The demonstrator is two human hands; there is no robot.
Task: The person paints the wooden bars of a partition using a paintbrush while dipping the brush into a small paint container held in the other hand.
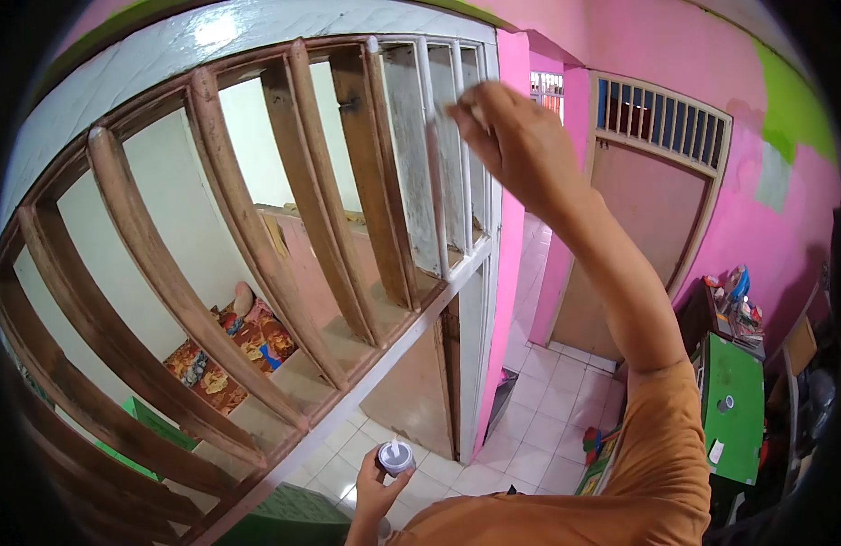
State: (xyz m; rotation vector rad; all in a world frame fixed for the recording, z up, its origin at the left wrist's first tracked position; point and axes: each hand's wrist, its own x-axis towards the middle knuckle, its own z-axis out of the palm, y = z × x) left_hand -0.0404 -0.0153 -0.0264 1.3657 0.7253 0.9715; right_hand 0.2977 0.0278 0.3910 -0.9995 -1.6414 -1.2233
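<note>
My right hand is raised at the white-painted slats near the right end of the wooden grille. Its fingers are pinched together, and what they hold is mostly hidden and blurred. A brownish stretch shows on the white slat just below these fingers. Low in the view, my left hand grips a small round paint can from the side. The can is upright and open at the top, with a white streak at its mouth. Farther left, the grille's slats are bare brown wood.
The white frame beam runs below the slats. Behind the grille lies a patterned mattress. A closed door stands in the pink wall. To the right is a green-topped table with small items; white floor tiles lie below.
</note>
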